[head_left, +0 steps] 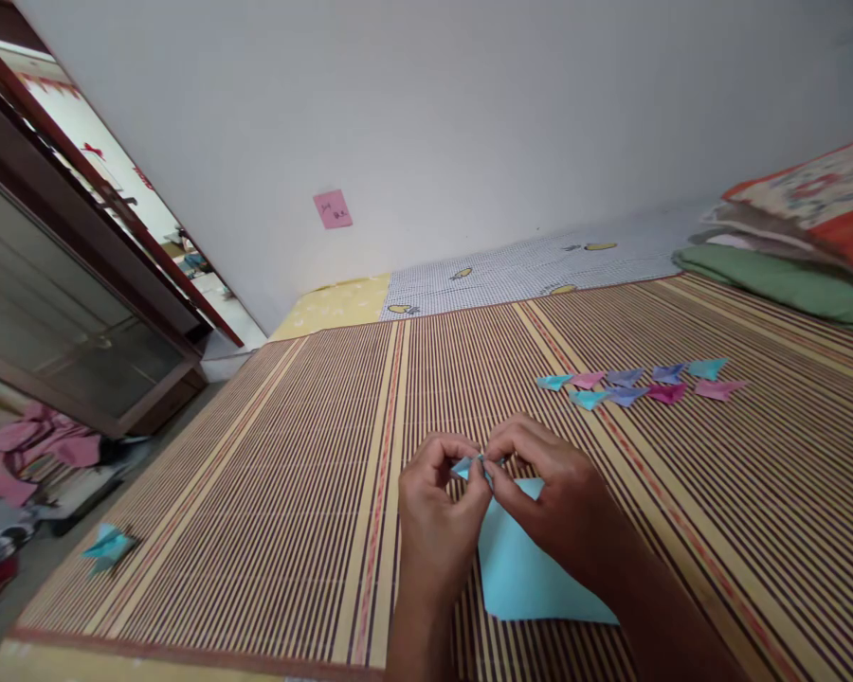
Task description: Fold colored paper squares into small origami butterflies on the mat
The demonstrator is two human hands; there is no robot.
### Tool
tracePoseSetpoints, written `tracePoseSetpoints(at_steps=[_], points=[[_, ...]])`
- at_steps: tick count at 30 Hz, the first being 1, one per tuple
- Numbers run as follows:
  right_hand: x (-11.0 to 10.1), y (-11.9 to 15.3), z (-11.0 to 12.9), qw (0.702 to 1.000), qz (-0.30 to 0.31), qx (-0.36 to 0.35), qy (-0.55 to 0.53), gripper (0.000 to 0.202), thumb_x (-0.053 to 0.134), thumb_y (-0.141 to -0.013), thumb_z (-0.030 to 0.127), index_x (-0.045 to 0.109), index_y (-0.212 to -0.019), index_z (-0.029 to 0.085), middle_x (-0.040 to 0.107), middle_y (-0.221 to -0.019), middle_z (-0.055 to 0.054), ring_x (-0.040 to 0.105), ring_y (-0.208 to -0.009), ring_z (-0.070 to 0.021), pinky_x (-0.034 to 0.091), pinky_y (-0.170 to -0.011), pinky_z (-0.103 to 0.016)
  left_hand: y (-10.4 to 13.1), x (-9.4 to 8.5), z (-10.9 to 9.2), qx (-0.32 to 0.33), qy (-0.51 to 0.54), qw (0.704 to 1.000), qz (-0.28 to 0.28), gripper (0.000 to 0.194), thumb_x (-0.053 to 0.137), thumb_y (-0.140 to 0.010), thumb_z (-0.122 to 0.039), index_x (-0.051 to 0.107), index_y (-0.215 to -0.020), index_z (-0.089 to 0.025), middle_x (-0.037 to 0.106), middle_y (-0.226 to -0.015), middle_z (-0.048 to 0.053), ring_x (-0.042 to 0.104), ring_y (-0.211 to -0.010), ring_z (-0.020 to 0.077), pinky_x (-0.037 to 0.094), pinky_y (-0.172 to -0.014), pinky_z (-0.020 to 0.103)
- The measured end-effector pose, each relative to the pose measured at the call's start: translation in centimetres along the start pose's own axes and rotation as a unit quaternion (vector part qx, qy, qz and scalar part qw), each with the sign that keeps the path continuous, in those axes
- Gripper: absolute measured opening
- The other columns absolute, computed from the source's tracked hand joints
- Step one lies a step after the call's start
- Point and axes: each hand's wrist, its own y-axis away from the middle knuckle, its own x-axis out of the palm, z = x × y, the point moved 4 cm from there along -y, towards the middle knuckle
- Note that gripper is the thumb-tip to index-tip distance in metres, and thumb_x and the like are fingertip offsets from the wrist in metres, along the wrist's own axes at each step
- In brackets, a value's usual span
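Folded blue paper piece (108, 547): lay at mat's left edge. Left hand (437, 516) and right hand (558, 502): fingertips pinched together on small blue folded paper (469, 466), held above striped bamboo mat (291, 455). Light-blue paper sheet (526, 568): flat beneath hands. Folded paper triangles (636, 384): rowed further right.

The small light blue folded piece (469, 466) is mostly hidden between the fingertips of the left hand (437, 507) and right hand (554, 502). The right forearm covers part of the blue paper sheet (526, 568). Writing on the pink wall note (333, 209) is too small to read.
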Motion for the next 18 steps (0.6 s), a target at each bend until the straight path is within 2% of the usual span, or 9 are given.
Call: tracePoseSetpoints(at_steps=[10,18], points=[[0.03,0.15,-0.17,0.999,-0.004,0.036,-0.014,0.013,0.054,-0.083,0.007,0.056,-0.079,0.019,0.058,-0.079,-0.001,0.057,-0.075,-0.0176,0.043,-0.068,-0.031,-0.08,-0.12,-0.32,0.01,-0.004,0.999,0.049,0.016,0.061,-0.084,-0.005,0.062,-0.085,-0.02,0.067,-0.092,0.003,0.064,-0.085,0.017,0.053,-0.08,0.031],[0.02,0.16,-0.4,0.998,0.039,0.03,-0.039,0.012,0.055,-0.092,0.012,0.058,-0.085,0.02,0.06,-0.084,0.0,0.058,-0.078,-0.0164,0.045,-0.07,-0.03,-0.09,-0.26,-0.42,0.012,-0.039,0.999,0.005,0.013,0.063,-0.083,-0.007,0.062,-0.081,-0.02,0.068,-0.09,0.003,0.065,-0.084,0.0187,0.052,-0.077,0.032]])
